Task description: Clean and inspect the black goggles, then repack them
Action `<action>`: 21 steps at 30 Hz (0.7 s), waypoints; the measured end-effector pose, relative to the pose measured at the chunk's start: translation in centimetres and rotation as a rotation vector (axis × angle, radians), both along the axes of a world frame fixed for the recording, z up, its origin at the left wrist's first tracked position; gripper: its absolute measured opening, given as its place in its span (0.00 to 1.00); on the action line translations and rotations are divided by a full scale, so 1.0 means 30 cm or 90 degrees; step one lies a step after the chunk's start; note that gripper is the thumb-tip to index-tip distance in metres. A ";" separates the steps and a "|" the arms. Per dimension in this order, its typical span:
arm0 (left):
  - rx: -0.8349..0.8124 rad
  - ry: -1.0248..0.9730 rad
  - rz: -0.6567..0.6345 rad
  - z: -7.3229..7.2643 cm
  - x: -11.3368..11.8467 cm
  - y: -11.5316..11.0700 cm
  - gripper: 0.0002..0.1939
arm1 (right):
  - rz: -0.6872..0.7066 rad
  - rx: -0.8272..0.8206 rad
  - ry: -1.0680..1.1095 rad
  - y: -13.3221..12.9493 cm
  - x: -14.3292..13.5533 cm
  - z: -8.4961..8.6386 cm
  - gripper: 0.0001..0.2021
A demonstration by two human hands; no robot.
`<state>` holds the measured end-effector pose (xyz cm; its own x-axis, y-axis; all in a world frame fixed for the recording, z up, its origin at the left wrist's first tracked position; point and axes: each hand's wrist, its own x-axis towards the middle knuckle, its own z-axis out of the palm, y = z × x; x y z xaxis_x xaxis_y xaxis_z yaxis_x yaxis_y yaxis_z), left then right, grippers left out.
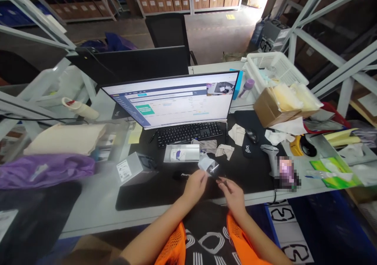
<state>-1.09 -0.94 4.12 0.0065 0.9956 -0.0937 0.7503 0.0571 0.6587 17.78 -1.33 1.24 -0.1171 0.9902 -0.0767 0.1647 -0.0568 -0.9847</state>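
Between my hands, above the desk mat, is a small packet (207, 163) with a pale part and a shiny dark part. The fingers of my left hand (194, 185) pinch its near left edge. My right hand (232, 193) is closed at its dark lower right end; the exact contents are too small to make out. Just beyond lies a flat white box (184, 154) with a picture on its face. Left of it stands a grey-white box (132, 168) with a printed label. A small black item (181, 175) lies on the mat near my left hand.
A monitor (176, 100) and keyboard (190, 134) stand ahead. Crumpled wipes (225, 152), a mouse (251, 136), a barcode scanner (270, 155) and yellow tape (297, 145) lie rightward. Behind them are a carton (266, 107) and white basket (253, 70). Purple cloth (47, 171) lies left.
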 end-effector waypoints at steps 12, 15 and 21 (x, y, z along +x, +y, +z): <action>0.183 0.161 -0.117 0.148 -0.156 -0.041 0.16 | 0.143 0.210 -0.122 0.035 -0.023 0.149 0.15; 0.208 0.191 -0.187 0.205 -0.190 -0.032 0.13 | 0.151 0.196 -0.116 0.064 -0.051 0.183 0.12; 0.248 0.283 -0.221 0.240 -0.147 -0.058 0.13 | 0.078 0.134 -0.096 0.070 -0.109 0.192 0.12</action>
